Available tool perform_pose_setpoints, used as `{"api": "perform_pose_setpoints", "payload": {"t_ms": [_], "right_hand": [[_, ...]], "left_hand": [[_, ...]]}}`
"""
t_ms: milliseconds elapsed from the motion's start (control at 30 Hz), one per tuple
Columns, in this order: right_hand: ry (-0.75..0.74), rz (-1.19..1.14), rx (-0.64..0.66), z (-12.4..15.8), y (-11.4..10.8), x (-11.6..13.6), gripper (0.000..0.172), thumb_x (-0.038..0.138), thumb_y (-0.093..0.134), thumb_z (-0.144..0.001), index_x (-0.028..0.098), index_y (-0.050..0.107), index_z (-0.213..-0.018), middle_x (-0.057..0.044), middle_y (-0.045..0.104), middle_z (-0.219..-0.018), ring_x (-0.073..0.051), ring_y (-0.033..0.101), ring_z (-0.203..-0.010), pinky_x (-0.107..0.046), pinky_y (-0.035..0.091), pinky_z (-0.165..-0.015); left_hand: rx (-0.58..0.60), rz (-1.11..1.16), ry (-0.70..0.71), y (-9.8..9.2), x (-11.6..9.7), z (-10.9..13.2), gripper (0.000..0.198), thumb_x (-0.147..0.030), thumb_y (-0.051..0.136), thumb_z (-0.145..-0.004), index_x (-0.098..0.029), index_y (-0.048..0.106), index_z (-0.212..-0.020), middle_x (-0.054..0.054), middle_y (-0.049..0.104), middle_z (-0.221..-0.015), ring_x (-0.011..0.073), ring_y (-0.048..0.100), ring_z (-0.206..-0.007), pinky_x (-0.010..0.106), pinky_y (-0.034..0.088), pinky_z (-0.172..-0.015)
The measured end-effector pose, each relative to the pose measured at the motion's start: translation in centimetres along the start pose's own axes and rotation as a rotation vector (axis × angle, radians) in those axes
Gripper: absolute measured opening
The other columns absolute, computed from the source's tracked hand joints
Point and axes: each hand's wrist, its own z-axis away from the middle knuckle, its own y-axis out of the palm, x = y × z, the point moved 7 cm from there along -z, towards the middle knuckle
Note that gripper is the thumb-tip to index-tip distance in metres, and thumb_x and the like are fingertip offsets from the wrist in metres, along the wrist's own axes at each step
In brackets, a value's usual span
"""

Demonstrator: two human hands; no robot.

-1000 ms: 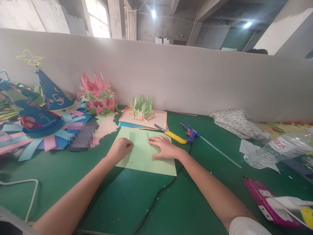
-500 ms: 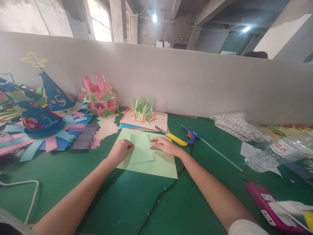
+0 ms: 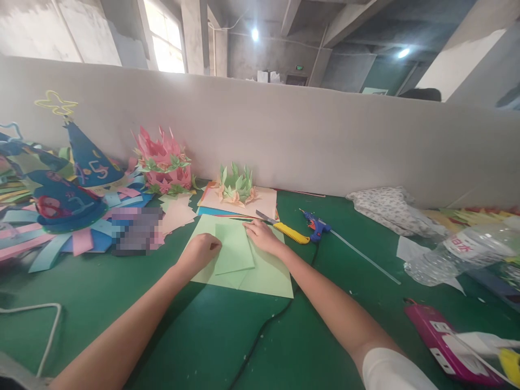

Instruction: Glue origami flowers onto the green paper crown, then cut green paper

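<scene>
A folded sheet of light green paper (image 3: 234,252) lies on a larger light green sheet (image 3: 272,279). My left hand (image 3: 200,253) is curled closed at the left edge of the folded paper, its fingertips pinching that edge. Over the upper right corner of the same paper, my right hand (image 3: 262,235) rests with fingers stretched out and touching it. Just beyond my right hand is a yellow-handled utility knife (image 3: 291,232) with its blade out. A blue glue gun (image 3: 317,226) lies right of the knife, a long glue stick (image 3: 363,255) trailing from it.
A green and peach paper crown (image 3: 236,185) stands on stacked coloured sheets behind. Pink paper crowns (image 3: 164,160) and blue cone hats (image 3: 91,157) are at left. A plastic bottle (image 3: 459,254) and a magenta power strip (image 3: 450,344) lie right. A black cord (image 3: 266,325) crosses the green table (image 3: 195,346).
My right hand has slid up and slightly left, from the folded paper's right edge to its upper right corner. My left hand stays at the left edge.
</scene>
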Motion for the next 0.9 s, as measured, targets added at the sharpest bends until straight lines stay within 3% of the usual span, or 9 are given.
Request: {"api": "perform_pose_setpoints", "payload": {"t_ms": [167,267,367,500,667,900], "right_hand": [[-0.067,0.001,-0.079,2.1,-2.0,-0.6,0.044,0.017,0.039,-0.087,0.020,0.045,-0.130,-0.008,0.058,-0.107,-0.019,0.055,-0.093,-0.033,0.044,-0.083],[-0.071,0.199,-0.256,5.2,-4.8,-1.9,0.042,0.014,0.040,-0.085,0.018,0.048,-0.126,-0.010,0.054,-0.117,-0.025,0.047,-0.106,-0.041,0.039,-0.091],[0.007,0.363,-0.326,7.4,-6.1,-3.6,0.041,0.010,0.036,-0.084,0.017,0.051,-0.122,-0.013,0.053,-0.118,-0.028,0.046,-0.108,-0.045,0.038,-0.092],[0.053,0.436,-0.301,7.4,-5.6,-4.8,0.040,0.010,0.040,-0.082,0.015,0.051,-0.120,-0.013,0.057,-0.115,-0.028,0.048,-0.106,-0.043,0.040,-0.089],[0.108,0.379,-0.297,6.4,-5.4,-5.1,0.043,0.008,0.039,-0.081,0.017,0.049,-0.121,-0.011,0.061,-0.107,-0.027,0.054,-0.094,-0.040,0.044,-0.080],[-0.105,0.149,-0.385,7.9,-6.5,-2.7,0.044,0.015,0.035,-0.088,0.023,0.039,-0.131,-0.009,0.055,-0.119,-0.024,0.048,-0.110,-0.041,0.042,-0.092]], "left_hand": [[-0.085,-0.030,-0.010,-0.8,0.3,0.1,0.028,-0.025,0.042,-0.077,-0.019,0.065,-0.064,0.005,0.063,-0.068,0.0184,0.058,-0.068,0.025,0.041,-0.059],[-0.112,-0.073,-0.008,-1.4,0.6,0.1,0.031,-0.027,0.039,-0.080,-0.018,0.068,-0.072,0.007,0.066,-0.076,0.0199,0.058,-0.075,0.027,0.043,-0.065],[-0.057,-0.066,-0.005,-1.3,1.2,0.1,0.034,-0.024,0.036,-0.081,-0.016,0.069,-0.081,0.009,0.067,-0.084,0.0209,0.060,-0.079,0.029,0.044,-0.069],[-0.019,-0.027,0.007,-1.4,1.5,0.3,0.034,-0.016,0.039,-0.075,-0.016,0.068,-0.093,0.008,0.067,-0.094,0.0201,0.061,-0.083,0.027,0.046,-0.071],[-0.027,-0.035,0.027,-1.7,1.2,0.2,0.029,-0.022,0.041,-0.079,-0.018,0.069,-0.089,0.007,0.066,-0.089,0.0186,0.061,-0.076,0.027,0.047,-0.067],[-0.163,-0.072,0.071,-2.9,1.3,-0.1,0.027,-0.030,0.044,-0.082,-0.018,0.068,-0.079,0.009,0.062,-0.090,0.0197,0.058,-0.075,0.032,0.046,-0.070]]}}
